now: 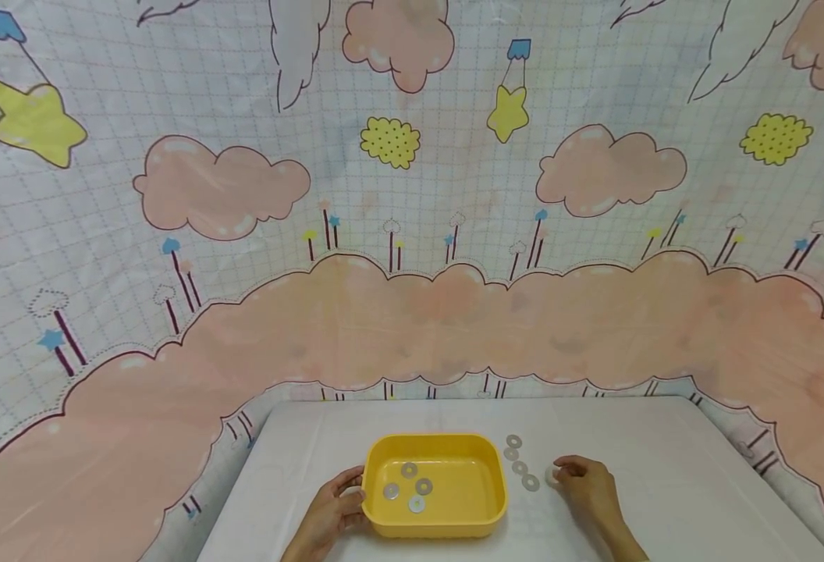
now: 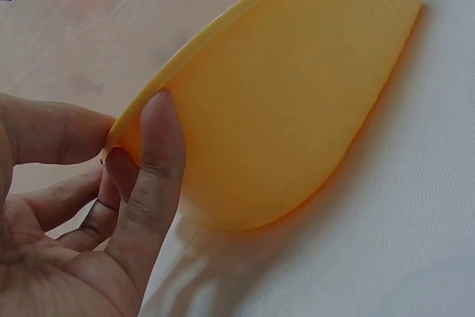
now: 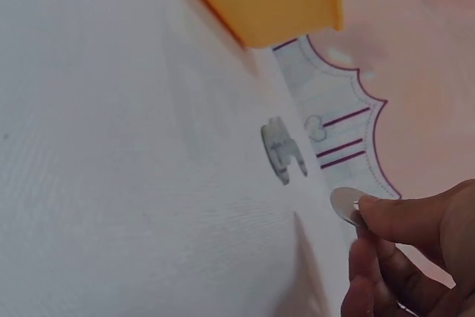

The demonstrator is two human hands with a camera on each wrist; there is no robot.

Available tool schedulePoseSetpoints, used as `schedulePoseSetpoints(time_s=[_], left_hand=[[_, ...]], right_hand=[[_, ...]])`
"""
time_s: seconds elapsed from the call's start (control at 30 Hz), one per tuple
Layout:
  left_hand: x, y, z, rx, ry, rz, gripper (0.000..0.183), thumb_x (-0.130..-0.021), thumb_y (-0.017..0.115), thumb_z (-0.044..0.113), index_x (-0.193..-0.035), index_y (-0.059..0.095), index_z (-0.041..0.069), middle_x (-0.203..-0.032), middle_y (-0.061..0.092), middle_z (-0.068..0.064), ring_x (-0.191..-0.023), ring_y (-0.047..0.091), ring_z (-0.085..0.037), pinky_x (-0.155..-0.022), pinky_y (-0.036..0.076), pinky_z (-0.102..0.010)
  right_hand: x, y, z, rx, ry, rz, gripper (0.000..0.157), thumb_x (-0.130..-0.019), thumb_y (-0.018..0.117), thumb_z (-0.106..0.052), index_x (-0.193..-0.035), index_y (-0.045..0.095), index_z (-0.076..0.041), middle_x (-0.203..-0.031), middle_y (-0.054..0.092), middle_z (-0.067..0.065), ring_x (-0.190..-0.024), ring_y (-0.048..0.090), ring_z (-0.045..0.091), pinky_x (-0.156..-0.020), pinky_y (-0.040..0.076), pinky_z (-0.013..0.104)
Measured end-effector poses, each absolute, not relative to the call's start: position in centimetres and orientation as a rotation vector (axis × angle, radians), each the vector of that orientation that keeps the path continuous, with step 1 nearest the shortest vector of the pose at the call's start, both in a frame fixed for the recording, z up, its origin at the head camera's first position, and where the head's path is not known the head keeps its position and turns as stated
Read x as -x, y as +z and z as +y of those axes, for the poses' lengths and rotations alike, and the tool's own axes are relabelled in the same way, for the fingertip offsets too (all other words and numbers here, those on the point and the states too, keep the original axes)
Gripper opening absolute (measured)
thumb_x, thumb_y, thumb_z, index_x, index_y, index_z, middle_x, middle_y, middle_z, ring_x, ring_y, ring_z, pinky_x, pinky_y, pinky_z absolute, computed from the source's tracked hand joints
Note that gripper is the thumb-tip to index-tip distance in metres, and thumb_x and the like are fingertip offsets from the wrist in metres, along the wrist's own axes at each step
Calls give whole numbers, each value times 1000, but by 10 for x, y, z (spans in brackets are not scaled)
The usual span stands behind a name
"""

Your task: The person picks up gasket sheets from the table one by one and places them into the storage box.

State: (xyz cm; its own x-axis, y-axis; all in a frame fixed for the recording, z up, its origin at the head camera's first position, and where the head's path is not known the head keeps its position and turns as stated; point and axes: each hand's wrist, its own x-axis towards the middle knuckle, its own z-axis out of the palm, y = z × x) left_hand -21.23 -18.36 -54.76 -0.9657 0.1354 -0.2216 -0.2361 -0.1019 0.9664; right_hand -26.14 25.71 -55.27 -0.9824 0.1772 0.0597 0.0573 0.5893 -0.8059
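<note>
The left hand (image 1: 332, 503) and the right hand (image 1: 584, 484) are nearest to the camera, entering from the lower edge. The right hand has its thumb and fingers closed together on one flat washer (image 3: 344, 204), and this washer is just to the right of a row on the table. In the right wrist view it looks like a thin, hard disc of grey, metal-like surface with a soft shine, partly covered by the thumb.

Four similar grey washers (image 1: 404, 471), round with a hole in the middle, lie flat inside the yellow tray (image 1: 464, 488), all in its left half. Four others (image 1: 535, 485) form a slanting row just outside its right wall; I cannot tell if they touch each other. In total, nine washers are visible.

The single tray is smooth, plastic-looking, rectangular with rounded corners. The fingers of the left hand are clamped on its left rim. Below is a table (image 1: 700, 499) with a white, finely woven cover. Behind rises one printed backdrop (image 1: 412, 328), with grid lines, two yellow stars and a wide pink cloud band.
</note>
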Motion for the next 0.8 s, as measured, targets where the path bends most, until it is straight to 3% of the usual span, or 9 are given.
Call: schedulePoseSetpoints(time_s=[0.2, 0.63, 0.8], left_hand=[[214, -548, -184, 109, 2157, 1914, 64, -94, 60, 10, -148, 30, -7, -125, 49, -12, -87, 63, -15, -77, 57, -31], [213, -547, -184, 105, 2160, 1915, 64, -95, 59, 9, -148, 29, -8, -123, 50, -11, -85, 62, -14, -76, 57, -30], [212, -547, -184, 98, 2174, 1897, 63, -95, 59, 9, -148, 29, -8, -121, 50, -9, -84, 62, -13, -76, 57, -30]], right_hand=[[260, -542, 258, 223, 1440, -2646, 19, -84, 71, -10, -100, 74, -1, -81, 71, 3, -64, 61, 13, -53, 49, 22], [261, -518, 244, 155, 1546, -2579, 22, -86, 71, -9, -105, 72, 1, -83, 71, 5, -76, 67, 21, -61, 55, 21], [262, -507, 235, 149, 1624, -2515, 22, -86, 72, -8, -105, 71, 3, -88, 71, 8, -74, 66, 15, -63, 56, 21]])
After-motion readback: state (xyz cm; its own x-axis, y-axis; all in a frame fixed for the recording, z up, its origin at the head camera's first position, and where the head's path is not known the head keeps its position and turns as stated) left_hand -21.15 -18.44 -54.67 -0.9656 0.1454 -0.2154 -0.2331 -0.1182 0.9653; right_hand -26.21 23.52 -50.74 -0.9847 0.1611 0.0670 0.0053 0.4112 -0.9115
